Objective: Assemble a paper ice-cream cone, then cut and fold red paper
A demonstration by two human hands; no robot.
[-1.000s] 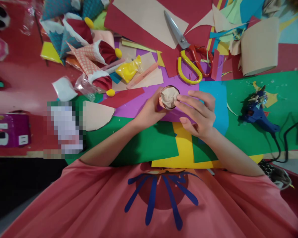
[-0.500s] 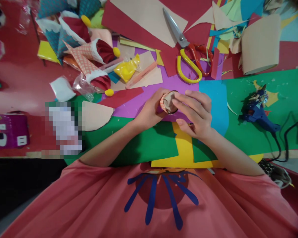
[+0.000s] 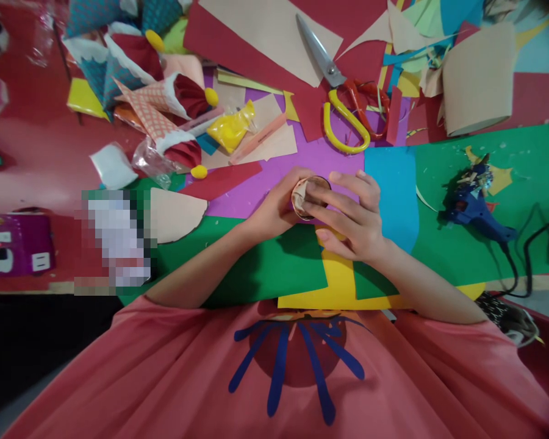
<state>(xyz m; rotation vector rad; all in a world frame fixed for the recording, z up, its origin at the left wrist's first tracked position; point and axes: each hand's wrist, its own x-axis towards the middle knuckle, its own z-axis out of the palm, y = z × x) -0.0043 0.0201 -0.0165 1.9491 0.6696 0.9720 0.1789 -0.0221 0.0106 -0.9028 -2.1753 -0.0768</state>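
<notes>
Left hand [image 3: 278, 206] holds a round container [image 3: 319, 177]; right fingers [image 3: 339, 204] touch crumpled beige lining [image 3: 298, 203].

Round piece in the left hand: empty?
Not empty: crumpled pale material shows in the round piece, partly covered by the right hand; depth hidden.

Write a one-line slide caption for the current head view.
Left hand holds a small, round-mouthed piece, right hand at its opening; scissors lie beyond, a blue glue gun at right.
</notes>
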